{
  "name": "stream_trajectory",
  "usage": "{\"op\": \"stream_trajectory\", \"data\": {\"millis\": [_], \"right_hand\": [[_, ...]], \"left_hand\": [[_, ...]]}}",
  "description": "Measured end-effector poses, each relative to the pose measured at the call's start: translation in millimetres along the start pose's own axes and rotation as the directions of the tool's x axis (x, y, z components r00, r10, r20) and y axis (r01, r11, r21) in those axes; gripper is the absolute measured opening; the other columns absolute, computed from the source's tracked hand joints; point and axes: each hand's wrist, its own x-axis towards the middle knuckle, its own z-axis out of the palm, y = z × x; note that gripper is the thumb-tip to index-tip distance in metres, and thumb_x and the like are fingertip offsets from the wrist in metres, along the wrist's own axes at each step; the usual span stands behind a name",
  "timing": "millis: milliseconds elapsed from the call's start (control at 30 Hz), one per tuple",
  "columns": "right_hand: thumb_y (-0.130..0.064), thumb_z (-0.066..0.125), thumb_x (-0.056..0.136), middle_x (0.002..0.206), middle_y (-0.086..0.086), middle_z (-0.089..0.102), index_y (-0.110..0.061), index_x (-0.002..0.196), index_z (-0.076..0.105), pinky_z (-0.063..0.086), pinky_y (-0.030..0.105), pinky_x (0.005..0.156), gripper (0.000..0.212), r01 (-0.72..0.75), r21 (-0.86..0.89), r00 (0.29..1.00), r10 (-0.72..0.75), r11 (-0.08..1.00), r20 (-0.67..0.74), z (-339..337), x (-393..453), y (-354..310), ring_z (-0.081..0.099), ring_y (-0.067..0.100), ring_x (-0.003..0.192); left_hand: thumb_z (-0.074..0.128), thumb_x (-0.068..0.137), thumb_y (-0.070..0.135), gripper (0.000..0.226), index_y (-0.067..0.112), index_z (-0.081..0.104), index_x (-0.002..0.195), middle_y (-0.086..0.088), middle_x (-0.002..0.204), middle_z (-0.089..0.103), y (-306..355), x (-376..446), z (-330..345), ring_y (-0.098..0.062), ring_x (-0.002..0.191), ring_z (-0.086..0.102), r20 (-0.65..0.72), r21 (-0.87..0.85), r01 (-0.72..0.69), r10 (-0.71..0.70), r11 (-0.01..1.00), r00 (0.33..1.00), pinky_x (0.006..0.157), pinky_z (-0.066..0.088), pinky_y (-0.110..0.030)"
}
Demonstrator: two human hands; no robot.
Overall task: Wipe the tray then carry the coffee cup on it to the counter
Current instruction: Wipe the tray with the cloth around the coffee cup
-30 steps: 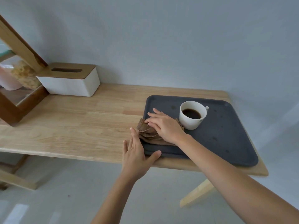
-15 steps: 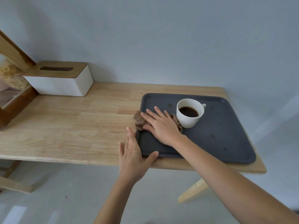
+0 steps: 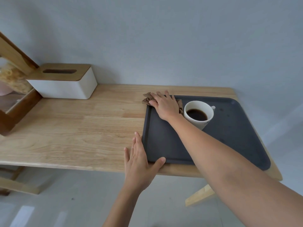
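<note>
A dark grey tray (image 3: 232,138) lies on the right part of a light wooden table (image 3: 82,128). A white cup (image 3: 198,114) with black coffee stands on the tray near its far side. My right hand (image 3: 165,104) presses flat on a crumpled brown cloth (image 3: 147,99) at the tray's far left corner, just left of the cup. The cloth hangs partly over the tray's rim onto the table. My left hand (image 3: 139,161) rests flat against the tray's near left corner, fingers together, thumb along the front rim.
A white tissue box (image 3: 65,82) with a wooden lid stands at the table's back left. A wooden frame (image 3: 14,99) with a jar behind it is at the far left. The wall runs close behind the table. Pale floor lies below the front edge.
My right hand has slid the cloth away from me, from the tray's near left area to its far left corner. My left hand stays on the near corner.
</note>
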Motion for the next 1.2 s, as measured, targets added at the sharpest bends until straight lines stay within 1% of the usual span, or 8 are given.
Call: {"op": "stream_trajectory", "data": {"millis": [167, 300, 500, 633, 833, 1000, 1133, 1200], "right_hand": [[-0.042, 0.035, 0.1, 0.149, 0.002, 0.044, -0.021, 0.141, 0.042, 0.036, 0.045, 0.104, 0.047, 0.022, 0.047, 0.999, -0.02, 0.999, -0.047, 1.3, -10.4, -4.6, 0.036, 0.031, 0.137], [-0.043, 0.033, 0.101, 0.156, 0.004, 0.034, -0.022, 0.145, 0.038, 0.03, 0.043, 0.111, 0.049, 0.029, 0.079, 1.0, -0.028, 0.996, -0.012, 1.7, -38.6, -12.9, 0.03, 0.031, 0.143], [-0.045, 0.035, 0.099, 0.156, 0.001, 0.033, -0.025, 0.146, 0.037, 0.029, 0.039, 0.113, 0.051, 0.098, 0.142, 0.995, -0.1, 0.985, 0.004, -3.7, -104.5, -28.3, 0.029, 0.025, 0.144], [-0.045, 0.036, 0.099, 0.155, -0.002, 0.035, -0.028, 0.145, 0.038, 0.029, 0.038, 0.114, 0.049, 0.125, 0.159, 0.992, -0.126, 0.979, -0.008, -3.8, -131.0, -32.6, 0.028, 0.022, 0.145], [-0.038, 0.036, 0.101, 0.153, 0.005, 0.038, -0.016, 0.141, 0.043, 0.036, 0.043, 0.11, 0.046, 0.021, 0.129, 0.999, -0.015, 0.991, -0.044, -1.9, -89.4, -34.2, 0.021, 0.027, 0.147], [-0.033, 0.035, 0.102, 0.155, 0.008, 0.032, -0.008, 0.136, 0.046, 0.028, 0.046, 0.115, 0.044, -0.157, 0.083, 0.984, 0.163, 0.984, -0.077, -0.3, -24.2, -20.8, 0.013, 0.031, 0.148], [-0.034, 0.035, 0.102, 0.156, 0.006, 0.032, -0.012, 0.132, 0.051, 0.017, 0.047, 0.119, 0.04, -0.186, 0.058, 0.968, 0.193, 0.981, -0.158, -0.4, 6.6, -9.4, 0.009, 0.033, 0.149], [-0.038, 0.035, 0.101, 0.155, 0.005, 0.034, -0.017, 0.132, 0.051, 0.019, 0.05, 0.117, 0.041, -0.207, 0.062, 0.955, 0.216, 0.976, -0.202, -0.6, 11.8, -6.6, 0.009, 0.035, 0.148]], "left_hand": [[0.046, 0.081, 0.064, 0.105, 0.018, -0.02, 0.149, 0.008, 0.161, -0.011, -0.3, -1.1, -0.7, 0.002, 0.14, -0.023, 0.02, 0.059, -0.008, 0.007, 0.998, 1.0, 0.114, -0.02, -0.03], [0.044, 0.081, 0.066, 0.105, 0.017, -0.02, 0.148, 0.007, 0.162, -0.01, 1.1, -1.7, -1.7, 0.001, 0.14, -0.023, 0.021, 0.081, -0.001, 0.0, 0.997, 1.0, 0.114, -0.02, -0.03], [0.046, 0.08, 0.067, 0.107, 0.017, -0.02, 0.149, 0.005, 0.162, -0.009, 2.3, -2.9, -2.4, 0.001, 0.14, -0.019, 0.014, 0.081, 0.01, -0.011, 0.997, 1.0, 0.114, -0.019, -0.031], [0.05, 0.078, 0.064, 0.108, 0.019, -0.018, 0.149, 0.006, 0.162, -0.004, 2.4, -1.9, -1.8, -0.004, 0.146, -0.012, 0.001, 0.052, 0.01, -0.01, 0.999, 1.0, 0.114, -0.017, -0.031], [0.051, 0.081, 0.064, 0.109, 0.017, -0.02, 0.148, 0.004, 0.162, -0.006, -0.9, 0.2, -0.5, -0.001, 0.143, -0.016, 0.02, 0.051, 0.011, -0.012, 0.999, 1.0, 0.114, -0.018, -0.03], [0.05, 0.081, 0.063, 0.108, 0.018, -0.023, 0.147, 0.007, 0.162, -0.008, -0.5, 0.2, -0.9, 0.003, 0.14, -0.02, 0.038, 0.034, 0.011, -0.012, 0.999, 0.999, 0.112, -0.021, -0.027], [0.049, 0.081, 0.063, 0.108, 0.019, -0.023, 0.147, 0.009, 0.161, -0.01, -1.0, -0.2, -0.6, 0.004, 0.14, -0.022, 0.034, 0.043, 0.008, -0.01, 0.999, 0.999, 0.11, -0.023, -0.026], [0.047, 0.08, 0.064, 0.107, 0.019, -0.022, 0.148, 0.01, 0.161, -0.01, -1.5, -0.2, -0.1, 0.005, 0.139, -0.023, 0.025, 0.045, 0.007, -0.008, 0.999, 1.0, 0.109, -0.024, -0.025]]}}
